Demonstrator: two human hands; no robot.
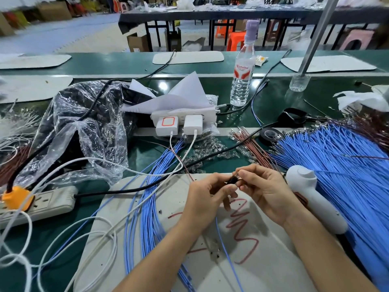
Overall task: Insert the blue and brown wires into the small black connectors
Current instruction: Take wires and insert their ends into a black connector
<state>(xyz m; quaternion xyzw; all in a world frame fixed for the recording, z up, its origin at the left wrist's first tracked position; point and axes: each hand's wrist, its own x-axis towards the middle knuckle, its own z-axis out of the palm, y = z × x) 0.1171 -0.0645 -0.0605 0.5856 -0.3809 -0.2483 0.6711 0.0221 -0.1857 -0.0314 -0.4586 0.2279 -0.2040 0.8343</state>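
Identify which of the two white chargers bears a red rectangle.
The left-hand charger: its face carries the red outline; the right-hand charger is plain white.

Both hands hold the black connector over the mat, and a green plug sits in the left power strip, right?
The plug is orange, not green, as the head view shows. The rest holds: left hand and right hand hold the connector over the mat.
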